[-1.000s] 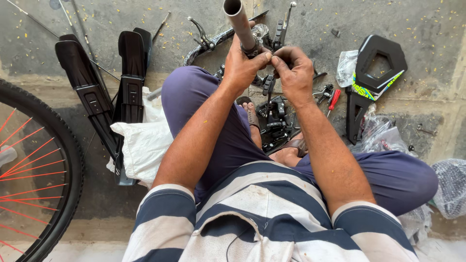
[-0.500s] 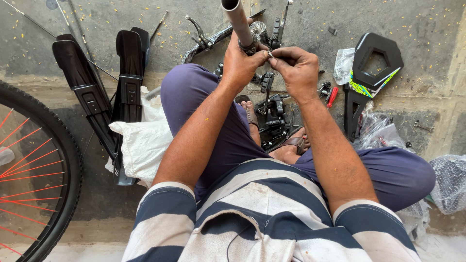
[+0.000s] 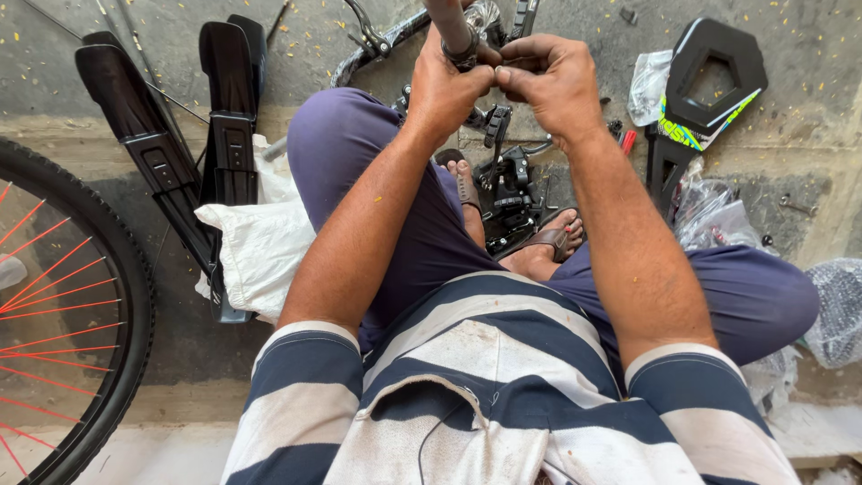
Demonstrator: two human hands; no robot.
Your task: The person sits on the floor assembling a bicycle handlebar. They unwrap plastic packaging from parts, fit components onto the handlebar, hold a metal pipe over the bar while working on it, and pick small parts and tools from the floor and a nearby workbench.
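Note:
I sit cross-legged on the floor with both arms stretched forward. My left hand (image 3: 447, 90) grips a dark metal tube (image 3: 449, 22) that rises out of the top edge, with a dark ring clamp (image 3: 464, 59) around it. My right hand (image 3: 555, 79) is closed on a small dark part at that clamp, thumb and fingers pinched against my left thumb. Just below the hands, between my knees, lies a black bicycle mechanism (image 3: 507, 193) near my sandalled foot (image 3: 549, 241).
Black mudguards (image 3: 180, 153) lie at the left on a white bag (image 3: 260, 247). A bicycle wheel with red spokes (image 3: 54, 305) fills the lower left. A black plastic guard with green stripes (image 3: 705, 85) and clear plastic bags (image 3: 718, 216) lie at the right.
The hands and tube have shifted toward the top of the view. My right hand has closed in more tightly against the left at the clamp.

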